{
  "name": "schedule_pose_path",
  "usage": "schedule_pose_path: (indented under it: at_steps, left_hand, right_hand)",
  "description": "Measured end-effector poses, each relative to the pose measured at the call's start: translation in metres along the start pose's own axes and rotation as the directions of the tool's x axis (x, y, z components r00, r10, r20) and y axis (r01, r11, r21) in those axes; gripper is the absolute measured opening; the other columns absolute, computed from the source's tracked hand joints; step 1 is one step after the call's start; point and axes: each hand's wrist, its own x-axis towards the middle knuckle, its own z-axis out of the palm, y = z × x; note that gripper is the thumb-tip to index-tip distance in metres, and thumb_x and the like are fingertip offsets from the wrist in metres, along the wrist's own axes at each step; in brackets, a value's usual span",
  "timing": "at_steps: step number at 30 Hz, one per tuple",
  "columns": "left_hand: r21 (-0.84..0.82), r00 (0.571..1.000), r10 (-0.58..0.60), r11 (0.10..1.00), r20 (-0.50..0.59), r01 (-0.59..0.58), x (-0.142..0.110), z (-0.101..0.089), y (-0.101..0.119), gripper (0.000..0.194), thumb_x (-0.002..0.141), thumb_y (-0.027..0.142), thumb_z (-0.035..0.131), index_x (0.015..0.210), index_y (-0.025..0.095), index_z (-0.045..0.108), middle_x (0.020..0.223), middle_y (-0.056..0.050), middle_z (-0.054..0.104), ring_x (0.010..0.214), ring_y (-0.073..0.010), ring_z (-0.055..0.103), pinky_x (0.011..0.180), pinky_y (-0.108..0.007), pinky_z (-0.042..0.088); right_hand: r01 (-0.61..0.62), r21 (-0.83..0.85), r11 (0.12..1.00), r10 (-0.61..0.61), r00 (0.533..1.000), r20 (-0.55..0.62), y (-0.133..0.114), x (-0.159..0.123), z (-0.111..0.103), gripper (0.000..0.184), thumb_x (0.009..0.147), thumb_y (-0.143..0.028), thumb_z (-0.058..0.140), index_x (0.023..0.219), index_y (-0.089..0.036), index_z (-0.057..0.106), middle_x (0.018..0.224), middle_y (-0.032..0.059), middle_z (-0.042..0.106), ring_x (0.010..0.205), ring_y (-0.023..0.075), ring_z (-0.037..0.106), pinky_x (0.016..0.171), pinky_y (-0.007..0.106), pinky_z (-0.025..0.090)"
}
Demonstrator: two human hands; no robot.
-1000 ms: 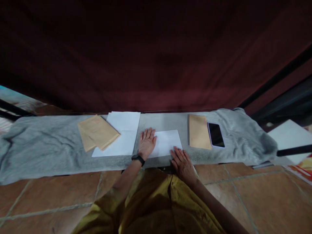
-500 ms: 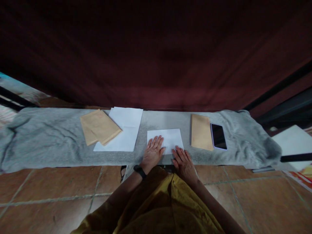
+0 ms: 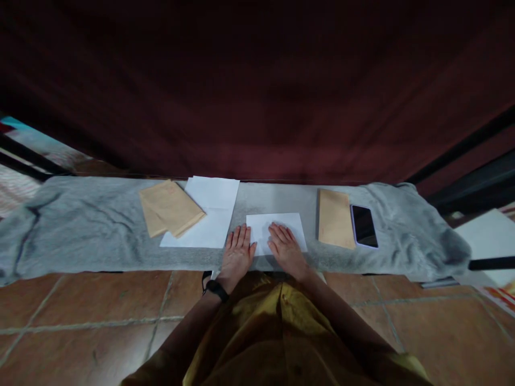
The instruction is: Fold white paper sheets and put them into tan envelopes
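Observation:
A white sheet of paper, looking folded, lies flat on the grey cloth in front of me. My left hand rests with fingers stretched out at the sheet's left edge, partly on the cloth. On the middle of the sheet lies my right hand, its fingers flat and pointing forward. Neither hand grips anything. Beyond my left hand, larger white sheets lie partly under several brown envelopes. Another stack of brown envelopes is on the right.
A phone in a purple case lies beside the right-hand envelopes. The grey cloth covers a long narrow bench, rumpled at both ends. Behind it hangs a dark red curtain. Tiled floor shows in front. A white board stands far right.
My right hand has slid left from the sheet's right corner onto its middle. My left hand has shifted left to the sheet's edge. The view has moved slightly.

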Motion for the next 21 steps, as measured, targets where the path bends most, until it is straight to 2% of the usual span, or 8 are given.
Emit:
schedule_pose_path:
  at_steps: [3,5,7,9,14,21]
  left_hand:
    - [0.032,0.998,0.060,0.998,-0.013,-0.059,0.000,-0.005,0.004,0.055,0.104,0.033,0.036,0.154,0.009,0.040,0.163,-0.014,0.034,0.153,-0.0312,0.026,0.127,-0.053,0.019]
    - [0.024,0.988,0.154,0.988,0.004,-0.154,-0.001,-0.005,0.008,0.053,0.104,0.030,0.037,0.154,0.012,0.040,0.164,-0.012,0.032,0.154,-0.0289,0.023,0.127,-0.052,0.018]
    - [-0.014,0.964,0.265,0.964,0.035,-0.264,-0.002,-0.003,0.010,0.052,0.104,0.028,0.038,0.154,0.016,0.040,0.163,-0.010,0.036,0.154,-0.0250,0.027,0.127,-0.048,0.021]
    - [-0.050,0.943,0.329,0.944,0.053,-0.327,-0.003,-0.001,0.011,0.050,0.104,0.029,0.038,0.154,0.019,0.041,0.161,-0.008,0.040,0.152,-0.0222,0.031,0.127,-0.046,0.024]
    - [-0.065,0.937,0.344,0.938,0.053,-0.341,-0.003,0.002,0.009,0.049,0.105,0.032,0.037,0.153,0.022,0.043,0.161,-0.006,0.041,0.151,-0.0219,0.033,0.126,-0.047,0.024]
    - [-0.061,0.937,0.341,0.940,0.078,-0.336,-0.002,0.002,0.009,0.049,0.105,0.033,0.036,0.153,0.021,0.042,0.162,-0.006,0.039,0.151,-0.0226,0.033,0.126,-0.047,0.023]
  right_hand:
    - [-0.022,-0.037,0.999,0.022,1.000,-0.010,-0.006,0.002,0.012,0.051,0.106,-0.031,0.036,0.154,-0.014,0.043,0.160,0.0114,0.041,0.148,0.0264,0.036,0.124,0.050,0.024]
    - [-0.019,-0.050,0.999,0.018,1.000,-0.017,-0.005,0.000,0.017,0.052,0.107,-0.032,0.035,0.155,-0.013,0.040,0.160,0.0117,0.040,0.149,0.0274,0.035,0.124,0.050,0.023]
    - [-0.003,-0.056,0.998,0.002,1.000,-0.018,-0.002,-0.003,0.019,0.052,0.107,-0.032,0.034,0.155,-0.013,0.040,0.161,0.0113,0.039,0.149,0.0277,0.036,0.123,0.051,0.023]
    - [0.011,-0.062,0.998,-0.012,1.000,-0.014,0.002,-0.004,0.019,0.052,0.107,-0.030,0.032,0.156,-0.013,0.039,0.160,0.0111,0.040,0.148,0.0275,0.036,0.123,0.050,0.024]
    - [0.017,-0.086,0.996,-0.018,1.000,-0.011,0.010,-0.003,0.017,0.051,0.107,-0.028,0.031,0.155,-0.016,0.041,0.160,0.0103,0.040,0.147,0.0269,0.038,0.122,0.049,0.024]
    - [-0.082,-0.139,0.987,0.076,0.996,-0.048,0.037,-0.001,0.011,0.049,0.106,-0.033,0.037,0.153,-0.022,0.045,0.161,0.0099,0.039,0.146,0.0312,0.038,0.119,0.055,0.027]
